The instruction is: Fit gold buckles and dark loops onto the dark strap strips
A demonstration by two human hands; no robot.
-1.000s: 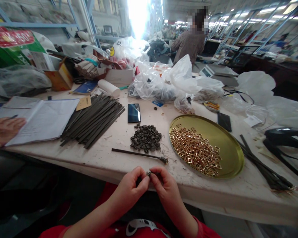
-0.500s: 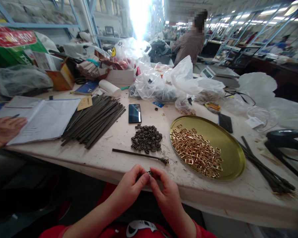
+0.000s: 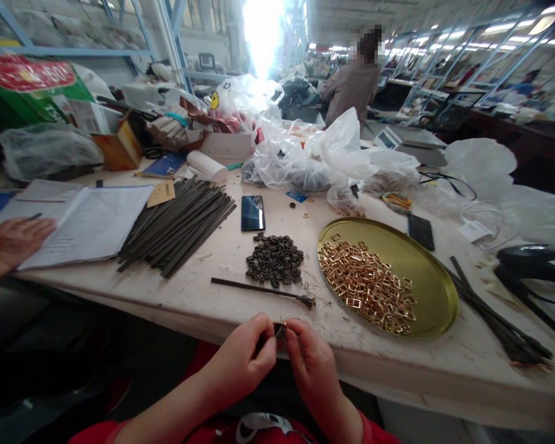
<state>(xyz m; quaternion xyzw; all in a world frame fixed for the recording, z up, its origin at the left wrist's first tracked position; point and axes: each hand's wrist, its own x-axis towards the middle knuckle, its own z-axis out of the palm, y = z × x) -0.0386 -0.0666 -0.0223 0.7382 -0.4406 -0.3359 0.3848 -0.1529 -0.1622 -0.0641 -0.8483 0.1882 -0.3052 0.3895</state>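
My left hand point(image 3: 252, 348) and my right hand point(image 3: 309, 350) meet in front of the table edge, both closed in a pinch. Between the fingertips shows a short dark strap point(image 3: 278, 330) with a bit of gold metal, probably a buckle, at its upper right; the fingers hide most of it. Just beyond lies a dark strap with a buckle end point(image 3: 263, 290). Behind that is a pile of small dark loops point(image 3: 274, 259). To the right, gold rectangular buckles point(image 3: 365, 283) are heaped on a round gold tray point(image 3: 425, 280).
A bundle of dark strips point(image 3: 180, 222) lies left of a phone point(image 3: 253, 213). Further left, another person's hand point(image 3: 21, 240) rests on an open notebook point(image 3: 97, 216). Plastic bags point(image 3: 305, 160) crowd the back. More dark straps point(image 3: 499, 320) lie at the right.
Both hands have shifted slightly and the fingertips have parted a little, so more of the dark strap and gold metal shows. The view has tilted slightly; the things on the table have stayed put.
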